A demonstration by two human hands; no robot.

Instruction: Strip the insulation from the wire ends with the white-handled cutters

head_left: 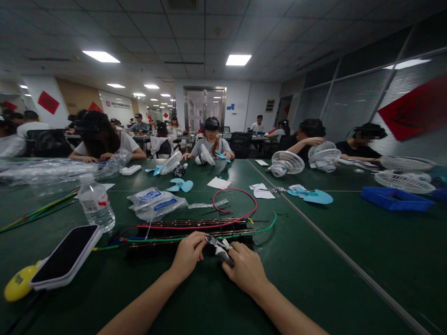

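The right hand (246,267) is closed around a pair of pliers (225,257) with grey and white handles, their metal nose pointing left and away from the person. The left hand (187,256) is just beside it, thumb and fingers drawn narrow at the nose of the pliers; whether anything thin is pinched between those fingertips I cannot tell. The pliers thus lie between the two hands, at the near edge of a bundle of dark strips with copper-coloured bars (203,229), which stretches across the green table (314,297) just beyond the hands and mostly off to the left. A green wire (274,220) runs along the bundle, its free end curving up on the right, past the right hand. A red wire (256,206) also follows the bundle and loops back on its far side, well clear of the fingers. Beyond the left hand lies a clear plastic bag (152,206) with blue print; farther left stand a water bottle (93,202) and, nearer the person, a phone (64,257) propped at a tilt against a yellow object (18,285)
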